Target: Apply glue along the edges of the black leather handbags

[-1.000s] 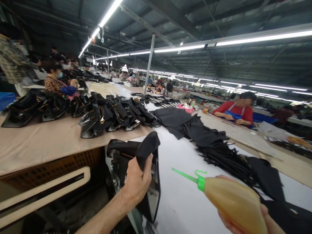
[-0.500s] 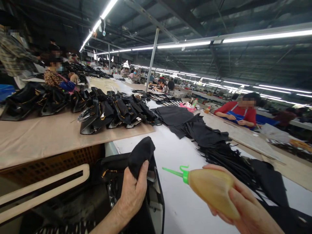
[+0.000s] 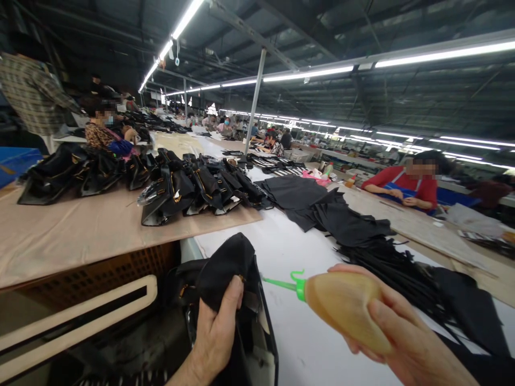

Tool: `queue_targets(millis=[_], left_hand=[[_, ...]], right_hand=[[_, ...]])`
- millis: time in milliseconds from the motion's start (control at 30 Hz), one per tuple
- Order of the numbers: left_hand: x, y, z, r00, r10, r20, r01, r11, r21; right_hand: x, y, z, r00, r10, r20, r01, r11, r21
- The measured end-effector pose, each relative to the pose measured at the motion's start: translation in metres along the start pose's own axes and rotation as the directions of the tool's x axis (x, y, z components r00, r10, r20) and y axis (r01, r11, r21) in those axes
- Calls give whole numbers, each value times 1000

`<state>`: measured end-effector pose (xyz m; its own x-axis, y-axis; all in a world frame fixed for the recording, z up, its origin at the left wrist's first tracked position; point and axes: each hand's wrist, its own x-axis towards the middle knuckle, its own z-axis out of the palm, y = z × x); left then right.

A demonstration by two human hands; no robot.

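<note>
The bag (image 3: 227, 262) in the left grip (image 3: 219, 321) is left of the bottle (image 3: 341, 308) in the right grip (image 3: 394, 316). Farther off, a row of bags (image 3: 207, 185) lies on the left surface (image 3: 80, 236), with a crate (image 3: 139, 271) below its near edge. Cloth pieces (image 3: 289, 193) lie right of the row, on the right surface (image 3: 298, 316); strips (image 3: 382, 262) lie nearer, beyond the bottle. A post (image 3: 255, 102) stands behind the row. At far right, beyond the strips, is a person (image 3: 422, 187).

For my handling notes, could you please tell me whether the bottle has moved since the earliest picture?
Yes, judged against the brown tabletop, the squeeze bottle has shifted leftward in the view, toward the left hand.
</note>
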<state>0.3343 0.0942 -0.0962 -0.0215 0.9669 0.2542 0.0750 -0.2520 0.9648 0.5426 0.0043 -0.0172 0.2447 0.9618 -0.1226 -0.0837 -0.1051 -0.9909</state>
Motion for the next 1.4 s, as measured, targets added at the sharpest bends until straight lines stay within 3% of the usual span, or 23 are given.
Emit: queue_targets(millis=[233,400,733,900,1133,1400], left_hand=[[-1,-1,-3,990,-76,115,94,983,-155],[1,-3,-4,991,-104,89,120,970,-213],[0,1,-2,988,-98,120,122,968,-218],[1,3,0,992,-34,119,51,987,-149],[2,6,2,997,-22,67,32,987,-156],[2,0,1,996,13,87,-2,993,-119]], right_hand=[[4,-2,12,998,-21,-62,24,998,52],[2,-1,18,997,-3,-83,12,994,105],[-3,-4,15,994,19,-103,-18,1000,19],[2,-2,7,999,39,-33,-41,997,-66],[3,-11,12,995,57,-77,-73,970,-232],[5,-19,5,996,74,55,-42,895,-443]])
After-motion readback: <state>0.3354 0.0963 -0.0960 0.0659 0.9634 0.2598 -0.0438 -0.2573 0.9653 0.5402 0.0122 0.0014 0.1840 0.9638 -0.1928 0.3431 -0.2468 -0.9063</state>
